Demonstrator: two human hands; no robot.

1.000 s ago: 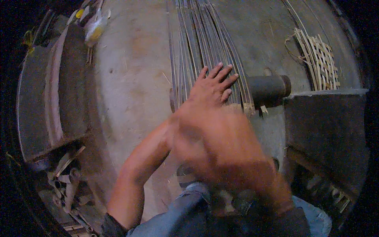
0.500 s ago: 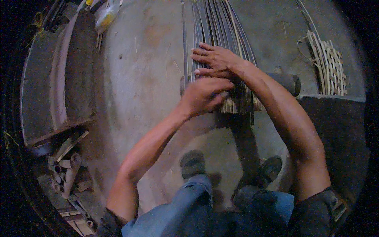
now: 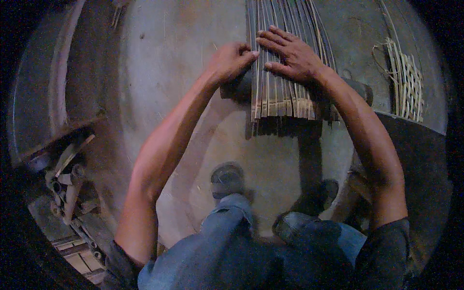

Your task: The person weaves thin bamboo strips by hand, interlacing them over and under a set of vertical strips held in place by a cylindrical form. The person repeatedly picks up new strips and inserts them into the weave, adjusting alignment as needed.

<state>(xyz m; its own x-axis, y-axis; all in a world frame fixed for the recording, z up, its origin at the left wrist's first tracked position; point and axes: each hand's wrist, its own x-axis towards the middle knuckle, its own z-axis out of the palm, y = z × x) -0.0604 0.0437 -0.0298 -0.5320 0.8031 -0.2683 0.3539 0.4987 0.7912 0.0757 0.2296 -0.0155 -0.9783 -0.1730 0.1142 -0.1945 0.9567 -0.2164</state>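
1. A flat bundle of long, thin bamboo strips (image 3: pixel 285 58) is laid on the concrete floor (image 3: pixel 169 72). The strips run away from the person, and their near ends are roughly lined up.
2. The near ends of the strips are propped over a dark cylindrical roller (image 3: pixel 360 89) lying crosswise under them; one end of the roller is seen to the right of the strips, the other just to their left.
3. The right hand (image 3: pixel 292 55) is pressed flat on top of the strips, fingers spread and pointing left, nothing being gripped.
4. The left hand (image 3: pixel 232 60) is set at the left edge of the strips, fingers curled, the fingertips touching the outermost strips. Whether a strip is pinched cannot be told.
5. The two hands are held close, the fingertips nearly meeting above the left part of the strips.
6. To the right of the strips, well apart, a partly woven lattice panel (image 3: pixel 406 79) is seen on the floor.
7. Below the near ends of the strips, the person's shoes (image 3: pixel 227 179) and blue trousers (image 3: pixel 241 241) are seen.
8. Far left of the strips, a long dark bench-like structure (image 3: pixel 53 87) is seen, with scraps of wood (image 3: pixel 67 179) below it.
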